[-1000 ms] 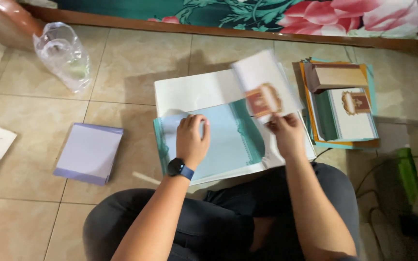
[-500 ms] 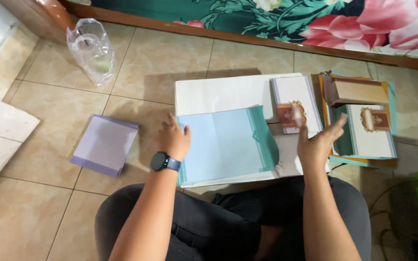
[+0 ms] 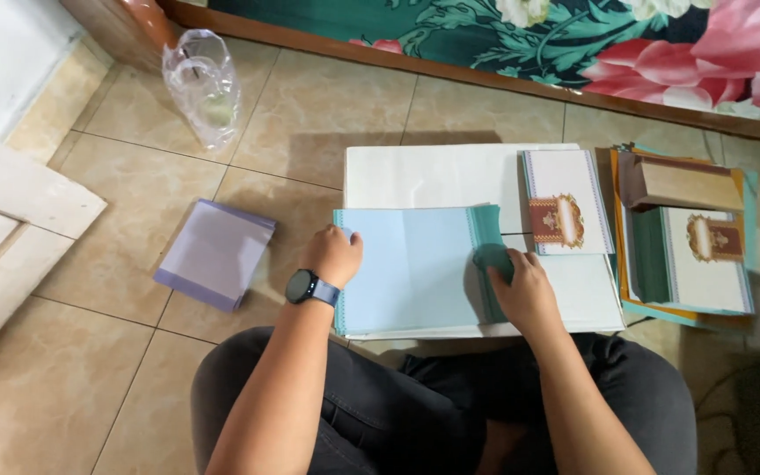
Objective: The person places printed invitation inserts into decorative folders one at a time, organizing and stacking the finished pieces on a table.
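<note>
1. Centrally, a pale blue sheet [image 3: 411, 264] is laid on a white board [image 3: 433, 176] on the tiled floor [image 3: 90, 369].
2. Its left edge is pressed by the left hand [image 3: 334, 255], fingers curled together.
3. Its green right flap [image 3: 488, 251] is pressed by the right hand [image 3: 525, 295], fingers together.

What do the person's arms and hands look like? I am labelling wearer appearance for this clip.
Both forearms are bare, with no sleeves in view. The left hand has a smartwatch at the wrist: a round dark face on a blue-grey strap. The right hand wears nothing visible, no glove, ring or band.
</note>
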